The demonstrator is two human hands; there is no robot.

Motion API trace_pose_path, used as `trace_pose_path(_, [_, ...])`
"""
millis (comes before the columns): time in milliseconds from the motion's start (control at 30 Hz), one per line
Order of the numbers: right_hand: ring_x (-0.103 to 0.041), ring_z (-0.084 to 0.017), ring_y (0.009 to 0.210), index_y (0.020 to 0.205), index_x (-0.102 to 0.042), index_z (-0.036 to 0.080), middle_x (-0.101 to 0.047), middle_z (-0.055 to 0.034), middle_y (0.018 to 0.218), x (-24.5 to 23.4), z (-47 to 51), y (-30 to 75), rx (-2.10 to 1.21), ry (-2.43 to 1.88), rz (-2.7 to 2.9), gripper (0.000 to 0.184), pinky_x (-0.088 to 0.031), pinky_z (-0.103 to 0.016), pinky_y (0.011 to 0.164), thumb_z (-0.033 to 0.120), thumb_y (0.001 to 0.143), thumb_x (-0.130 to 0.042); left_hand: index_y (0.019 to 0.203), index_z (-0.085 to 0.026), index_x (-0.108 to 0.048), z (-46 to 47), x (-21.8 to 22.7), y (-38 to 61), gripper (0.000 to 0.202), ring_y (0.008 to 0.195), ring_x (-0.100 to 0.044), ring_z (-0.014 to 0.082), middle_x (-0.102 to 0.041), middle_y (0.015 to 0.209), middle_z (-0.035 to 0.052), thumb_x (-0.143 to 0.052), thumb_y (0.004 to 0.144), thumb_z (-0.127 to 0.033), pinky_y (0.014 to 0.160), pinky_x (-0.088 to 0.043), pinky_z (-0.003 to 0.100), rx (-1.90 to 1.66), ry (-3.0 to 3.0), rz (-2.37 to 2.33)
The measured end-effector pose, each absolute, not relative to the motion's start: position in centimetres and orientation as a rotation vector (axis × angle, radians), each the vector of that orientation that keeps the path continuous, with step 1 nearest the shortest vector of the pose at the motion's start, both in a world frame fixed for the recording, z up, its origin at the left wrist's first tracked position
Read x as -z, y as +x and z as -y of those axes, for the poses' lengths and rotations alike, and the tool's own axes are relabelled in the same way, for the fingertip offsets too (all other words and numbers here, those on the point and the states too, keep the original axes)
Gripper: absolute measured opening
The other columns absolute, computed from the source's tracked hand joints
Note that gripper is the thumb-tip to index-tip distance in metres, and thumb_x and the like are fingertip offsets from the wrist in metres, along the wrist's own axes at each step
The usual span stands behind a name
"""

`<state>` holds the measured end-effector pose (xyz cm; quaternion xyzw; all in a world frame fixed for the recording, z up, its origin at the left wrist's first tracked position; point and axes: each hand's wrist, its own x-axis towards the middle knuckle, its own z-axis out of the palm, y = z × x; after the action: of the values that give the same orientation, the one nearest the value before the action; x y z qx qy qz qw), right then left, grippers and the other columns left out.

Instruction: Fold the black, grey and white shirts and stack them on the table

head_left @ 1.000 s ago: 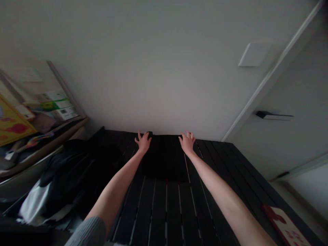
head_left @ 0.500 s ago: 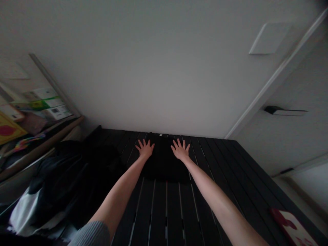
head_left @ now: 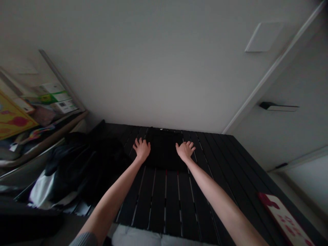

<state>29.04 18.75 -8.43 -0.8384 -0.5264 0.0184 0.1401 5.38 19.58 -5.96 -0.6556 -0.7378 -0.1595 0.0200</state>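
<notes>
A black, flat, roughly rectangular piece that looks like folded cloth [head_left: 164, 153] lies on the black slatted surface [head_left: 159, 201]. A small white tag [head_left: 161, 129] shows at its far edge. At its left side rests my left hand [head_left: 142, 149], palm down with fingers bent and spread. My right hand [head_left: 185, 150] is at the opposite side, thumb pointing inward and fingers apart. Both hands seem to touch the edges of the black piece, though the dark hides the exact contact. Neither hand visibly grips anything.
Heaped dark clothes [head_left: 84, 167] with a white part lie to the left. Beyond them stands a shelf [head_left: 58, 136] with boxes and a yellow item [head_left: 15, 118]. A red and white patterned object [head_left: 284, 215] lies at the right edge. A pale wall [head_left: 159, 68] rises behind.
My hands have moved apart, from spread flat on top of the black piece to its two sides, with fingers more bent. The view has shifted slightly, showing a pale cushion-like thing at the bottom.
</notes>
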Motion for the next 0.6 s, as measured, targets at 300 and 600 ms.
trace_pose_path(300, [-0.043, -0.034, 0.115, 0.097, -0.074, 0.008, -0.055, -0.0235, 0.122, 6.1, -17.3, 28.1, 0.071, -2.344, 1.689, 0.035, -0.035, -0.045, 0.089, 0.016, 0.088, -0.041, 0.118, -0.018, -0.060, -13.7, 4.3, 4.9, 0.035, 0.139, -0.022, 0.0359, -0.043, 0.145, 0.0130, -0.045, 0.089, -0.027, 0.105, -0.029, 0.058, 0.532, -2.038, 2.159])
trace_pose_path(600, [-0.036, -0.036, 0.122, 0.103, -0.071, 0.002, -0.052, -0.0255, 0.125, 3.6, -15.9, 41.4, 0.559, -2.553, 1.512, 0.046, -0.027, -0.052, 0.097, 0.005, 0.088, -0.028, 0.123, -0.017, -0.059, -8.4, 2.4, 2.8, 0.040, 0.143, -0.015, 0.0356, -0.035, 0.150, 0.0129, -0.045, 0.086, -0.024, 0.108, -0.021, 0.059, 0.470, -1.988, 2.099])
